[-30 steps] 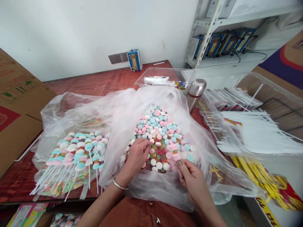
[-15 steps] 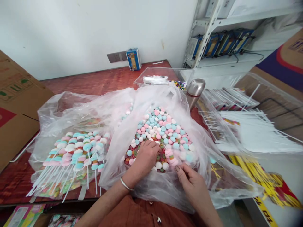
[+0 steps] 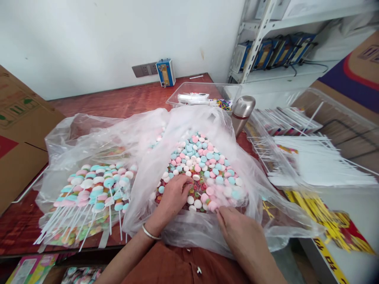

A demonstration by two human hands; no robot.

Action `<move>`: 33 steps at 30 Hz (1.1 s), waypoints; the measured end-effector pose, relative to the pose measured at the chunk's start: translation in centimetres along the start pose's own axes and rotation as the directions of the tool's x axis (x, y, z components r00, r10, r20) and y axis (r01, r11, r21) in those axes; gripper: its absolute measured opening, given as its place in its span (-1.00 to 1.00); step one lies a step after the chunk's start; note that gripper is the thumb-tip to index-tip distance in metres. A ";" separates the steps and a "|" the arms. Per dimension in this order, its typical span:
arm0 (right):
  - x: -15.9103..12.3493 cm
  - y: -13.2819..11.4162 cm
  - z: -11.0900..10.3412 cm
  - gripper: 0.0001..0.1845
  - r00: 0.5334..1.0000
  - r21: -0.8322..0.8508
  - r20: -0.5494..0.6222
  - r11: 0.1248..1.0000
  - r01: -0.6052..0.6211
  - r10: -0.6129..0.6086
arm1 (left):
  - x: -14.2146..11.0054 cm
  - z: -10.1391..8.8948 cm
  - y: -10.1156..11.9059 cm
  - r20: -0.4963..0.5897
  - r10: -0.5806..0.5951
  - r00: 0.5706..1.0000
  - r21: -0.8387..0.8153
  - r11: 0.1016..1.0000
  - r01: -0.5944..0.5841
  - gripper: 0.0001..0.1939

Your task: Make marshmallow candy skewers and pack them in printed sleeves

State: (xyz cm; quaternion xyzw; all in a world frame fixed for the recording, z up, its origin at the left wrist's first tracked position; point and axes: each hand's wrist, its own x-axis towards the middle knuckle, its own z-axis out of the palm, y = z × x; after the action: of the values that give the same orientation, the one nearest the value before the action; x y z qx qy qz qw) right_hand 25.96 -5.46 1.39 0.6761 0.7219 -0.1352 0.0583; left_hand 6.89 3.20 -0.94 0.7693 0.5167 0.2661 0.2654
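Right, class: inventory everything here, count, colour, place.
Round sweets: many, pink, blue, white, centre
Ring sweets: many, multicoloured, centre
Skewered sweets: many, pastel, left
Sheeting: count unclear, translucent, centre, left
Trays: at least two, clear, back, right
Sticks: many, white, right
Ties: many, yellow, front right
Flask: one, silver, right
Small boxes: several, blue, back
Rack: one, white, back right
Cartons: two, brown, both edges
Table: one, reddish, beneath
Left hand: one, bare, over sweets
Right hand: one, bare, by sweets

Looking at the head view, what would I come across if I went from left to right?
Cardboard box at the left edge, candies on white sticks, loose pastel candies, steel flask, spread of white sticks.
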 end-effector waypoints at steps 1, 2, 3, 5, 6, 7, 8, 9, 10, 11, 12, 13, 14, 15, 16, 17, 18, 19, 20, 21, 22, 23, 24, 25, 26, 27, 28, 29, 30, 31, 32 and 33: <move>0.2 -0.2 -0.7 -0.79 1.000 -0.049 0.005 0.998 0.027 -0.027 | -0.1 0.0 0.0 -0.004 0.007 1.000 0.020 1.000 -0.007 -0.88; 0.4 -0.3 -1.4 -0.80 0.998 -0.087 0.013 0.995 0.055 -0.054 | -0.1 0.0 -0.1 -0.007 0.015 1.000 0.044 0.999 -0.015 -0.88; 0.6 -0.5 -2.1 -0.79 0.997 -0.111 0.024 0.990 0.081 -0.079 | -0.2 -0.1 -0.2 -0.012 0.022 1.000 0.071 0.997 -0.021 -0.88; 1.0 -1.0 -3.6 -0.76 0.992 -0.139 0.043 0.983 0.122 -0.117 | -0.4 -0.1 -0.5 -0.026 0.029 0.999 0.121 0.992 -0.026 -0.88; 1.2 -1.2 -4.3 -0.75 0.990 -0.149 0.054 0.979 0.140 -0.133 | -0.4 -0.1 -0.6 -0.033 0.031 0.999 0.142 0.990 -0.026 -0.87; 1.3 -1.6 -5.0 -0.74 0.986 -0.157 0.063 0.975 0.160 -0.152 | -0.5 -0.2 -0.8 -0.037 0.032 0.999 0.160 0.987 -0.025 -0.87; 1.5 -1.9 -5.5 -0.74 0.982 -0.164 0.074 0.970 0.182 -0.172 | -0.6 -0.2 -1.0 -0.038 0.036 0.999 0.175 0.984 -0.028 -0.86; 1.6 -2.2 -6.0 -0.73 0.979 -0.171 0.081 0.965 0.201 -0.189 | -0.6 -0.2 -1.1 -0.033 0.046 0.998 0.189 0.981 -0.039 -0.85; 1.7 -2.5 -6.3 -0.74 0.975 -0.174 0.090 0.961 0.215 -0.202 | -0.7 -0.3 -1.2 -0.022 0.066 0.998 0.200 0.978 -0.061 -0.85; 1.8 -2.7 -6.5 -0.73 0.973 -0.175 0.096 0.959 0.222 -0.208 | -0.7 -0.3 -1.3 -0.004 0.097 0.995 0.210 0.973 -0.094 -0.85; 1.9 -2.8 -6.6 -0.73 0.973 -0.174 0.096 0.959 0.224 -0.210 | -0.8 -0.2 -1.3 0.023 0.133 0.991 0.220 0.966 -0.135 -0.86; 2.0 -2.8 -6.5 -0.73 0.974 -0.171 0.091 0.960 0.222 -0.209 | -0.8 -0.2 -1.4 0.051 0.168 0.985 0.232 0.957 -0.175 -0.86; 2.1 -2.7 -6.4 -0.73 0.974 -0.165 0.083 0.961 0.220 -0.209 | -0.8 -0.1 -1.4 0.076 0.195 0.978 0.247 0.946 -0.208 -0.86; 2.1 -2.5 -6.1 -0.73 0.975 -0.156 0.072 0.963 0.219 -0.210 | -0.9 0.0 -1.4 0.096 0.211 0.973 0.265 0.936 -0.230 -0.86; 2.2 -2.3 -5.8 -0.74 0.975 -0.144 0.065 0.965 0.219 -0.212 | -0.9 0.2 -1.3 0.102 0.215 0.971 0.282 0.930 -0.236 -0.87; 2.2 -1.9 -5.4 -0.75 0.977 -0.134 0.059 0.968 0.212 -0.206 | -0.9 0.3 -1.3 0.092 0.212 0.973 0.289 0.929 -0.230 -0.86; 2.2 -1.5 -5.0 -0.77 0.980 -0.124 0.058 0.973 0.195 -0.189 | -0.9 0.5 -1.3 0.066 0.205 0.977 0.280 0.936 -0.215 -0.86; 2.1 -1.1 -4.5 -0.77 0.985 -0.113 0.059 0.979 0.170 -0.164 | -0.8 0.6 -1.4 0.031 0.195 0.980 0.251 0.948 -0.197 -0.86; 2.1 -0.7 -4.0 -0.76 0.989 -0.097 0.062 0.985 0.141 -0.135 | -0.8 0.7 -1.4 -0.008 0.183 0.983 0.203 0.963 -0.178 -0.86; 1.9 -0.4 -3.5 -0.73 0.992 -0.073 0.062 0.990 0.117 -0.112 | -0.7 0.7 -1.4 -0.046 0.163 0.985 0.141 0.978 -0.155 -0.87; 1.8 -0.1 -3.0 -0.71 0.994 -0.043 0.054 0.994 0.100 -0.098 | -0.6 0.7 -1.3 -0.080 0.135 0.988 0.072 0.989 -0.130 -0.89; 1.7 0.2 -2.5 -0.70 0.995 -0.007 0.036 0.996 0.094 -0.093 | -0.6 0.6 -1.3 -0.106 0.100 0.989 0.002 0.995 -0.101 -0.89; 1.6 0.5 -2.0 -0.69 0.995 0.031 0.011 0.995 0.096 -0.096 | -0.5 0.4 -1.2 -0.121 0.063 0.991 -0.064 0.995 -0.071 -0.89; 1.4 0.6 -1.6 -0.69 0.995 0.067 -0.019 0.992 0.103 -0.102 | -0.4 0.3 -1.1 -0.121 0.027 0.992 -0.127 0.991 -0.042 -0.90; 1.3 0.7 -1.2 -0.69 0.993 0.100 -0.050 0.989 0.108 -0.104 | -0.4 0.2 -1.0 -0.105 -0.010 0.994 -0.187 0.982 -0.010 -0.90; 1.3 0.8 -0.9 -0.69 0.992 0.129 -0.076 0.986 0.109 -0.100 | -0.3 0.1 -0.9 -0.081 -0.053 0.995 -0.245 0.969 0.032 -0.90; 1.2 0.8 -0.8 -0.69 0.991 0.156 -0.096 0.982 0.106 -0.092 | -0.3 0.0 -0.8 -0.050 -0.102 0.994 -0.298 0.951 0.083 -0.91; 1.2 0.8 -0.7 -0.69 0.990 0.180 -0.111 0.978 0.102 -0.083 | -0.3 0.0 -0.7 -0.012 -0.155 0.988 -0.347 0.927 0.142 -0.90; 1.1 0.8 -0.6 -0.69 0.990 0.201 -0.122 0.974 0.101 -0.077 | -0.4 0.0 -0.6 0.024 -0.208 0.978 -0.390 0.899 0.201 -0.89; 1.1 0.7 -0.6 -0.69 0.989 0.219 -0.131 0.971 0.101 -0.073 | -0.4 0.1 -0.5 0.053 -0.255 0.966 -0.430 0.867 0.252 -0.88; 1.1 0.7 -0.6 -0.68 0.988 0.232 -0.139 0.968 0.099 -0.068 | -0.4 0.2 -0.4 0.076 -0.290 0.954 -0.472 0.833 0.290 -0.88; 1.0 0.6 -0.5 -0.68 0.987 0.241 -0.148 0.966 0.096 -0.062 | -0.5 0.3 -0.3 0.091 -0.314 0.945 -0.519 0.795 0.315 -0.88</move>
State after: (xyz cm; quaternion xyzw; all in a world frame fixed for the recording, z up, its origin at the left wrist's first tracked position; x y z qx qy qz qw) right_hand 26.54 -4.32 1.57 0.6565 0.7282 -0.1789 -0.0823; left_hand 6.76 2.80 -1.44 0.5704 0.5442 0.3494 0.5064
